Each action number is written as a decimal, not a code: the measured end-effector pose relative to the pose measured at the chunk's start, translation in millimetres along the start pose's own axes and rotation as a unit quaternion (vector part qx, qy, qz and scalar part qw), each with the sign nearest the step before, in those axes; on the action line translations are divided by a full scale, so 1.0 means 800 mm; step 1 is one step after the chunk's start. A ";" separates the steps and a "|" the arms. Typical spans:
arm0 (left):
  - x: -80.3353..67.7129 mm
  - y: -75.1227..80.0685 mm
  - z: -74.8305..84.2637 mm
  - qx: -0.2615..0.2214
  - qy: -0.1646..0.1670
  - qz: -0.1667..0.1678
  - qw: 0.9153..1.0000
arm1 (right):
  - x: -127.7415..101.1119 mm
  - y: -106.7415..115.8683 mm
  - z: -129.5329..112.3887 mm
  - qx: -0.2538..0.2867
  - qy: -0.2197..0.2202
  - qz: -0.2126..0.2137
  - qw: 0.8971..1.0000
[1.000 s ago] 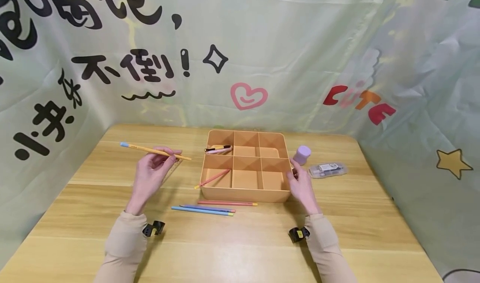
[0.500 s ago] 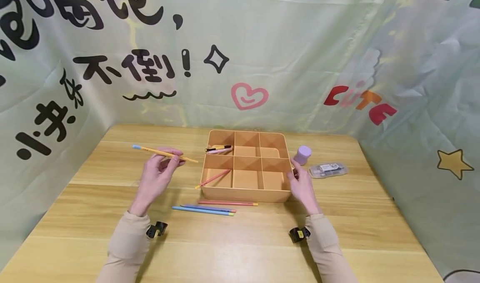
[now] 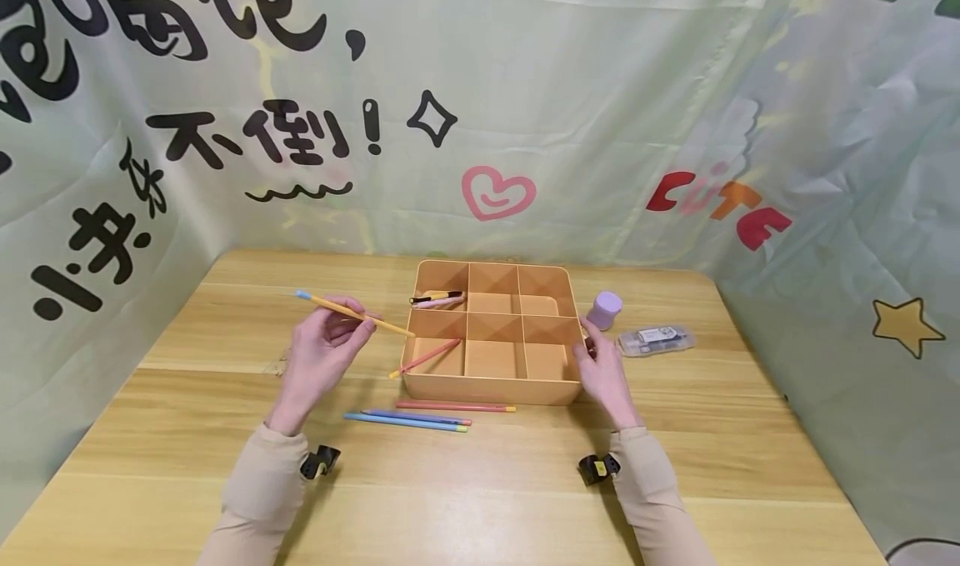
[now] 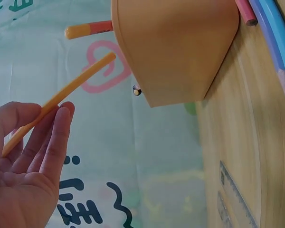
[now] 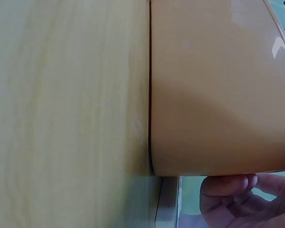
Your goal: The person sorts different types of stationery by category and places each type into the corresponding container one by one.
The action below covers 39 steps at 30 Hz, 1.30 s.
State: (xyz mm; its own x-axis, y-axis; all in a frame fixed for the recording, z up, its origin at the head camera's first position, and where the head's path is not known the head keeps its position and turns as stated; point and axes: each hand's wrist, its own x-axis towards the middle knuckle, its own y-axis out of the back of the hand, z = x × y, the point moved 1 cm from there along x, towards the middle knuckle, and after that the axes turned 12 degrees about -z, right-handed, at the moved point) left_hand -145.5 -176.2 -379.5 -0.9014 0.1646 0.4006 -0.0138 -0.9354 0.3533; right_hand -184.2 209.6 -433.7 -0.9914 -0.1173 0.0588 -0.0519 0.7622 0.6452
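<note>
My left hand (image 3: pixel 324 351) pinches a yellow pencil with a blue end (image 3: pixel 352 313) above the table, its tip just left of the orange divided box (image 3: pixel 491 391). In the left wrist view the pencil (image 4: pixel 61 97) lies across my fingers (image 4: pixel 54 137), pointing at the box corner (image 4: pixel 175 52). My right hand (image 3: pixel 600 370) rests against the box's right wall, fingers (image 5: pixel 228 186) curled at its lower edge. A pink pencil (image 3: pixel 424 357) leans out of the near-left compartment. Pens (image 3: pixel 438 299) lie in the far-left one.
Three pencils (image 3: pixel 420 416), pink and blue, lie on the wooden table (image 3: pixel 480 499) before the box. A lilac cylinder (image 3: pixel 603 309) and a clear case (image 3: pixel 655 339) sit to the box's right. A clear ruler (image 4: pixel 235 199) lies left of it. Printed cloth walls the table.
My left hand has carried the yellow pencil rightward, and its tip has gone from well left of the box to the box's left edge. The right hand has stayed put.
</note>
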 end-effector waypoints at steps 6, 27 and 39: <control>0.000 -0.006 -0.001 -0.003 -0.011 -0.015 1.000 | 0.000 -0.001 0.001 0.000 -0.006 -0.002 1.000; -0.001 -0.015 -0.002 0.009 -0.036 -0.031 0.999 | 0.001 0.000 0.003 0.000 -0.008 -0.004 1.000; 0.001 -0.017 -0.001 0.034 -0.050 -0.052 0.997 | 0.001 0.000 0.001 0.000 -0.010 -0.003 1.000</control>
State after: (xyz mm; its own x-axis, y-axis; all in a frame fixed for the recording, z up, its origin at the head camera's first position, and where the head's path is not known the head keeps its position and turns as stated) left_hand -146.5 -163.8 -384.6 -0.8485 0.2934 0.4404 -0.0724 -0.8887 0.4527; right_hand -185.0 210.1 -434.1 -0.9932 -0.1096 0.0393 -0.0584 0.7609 0.6462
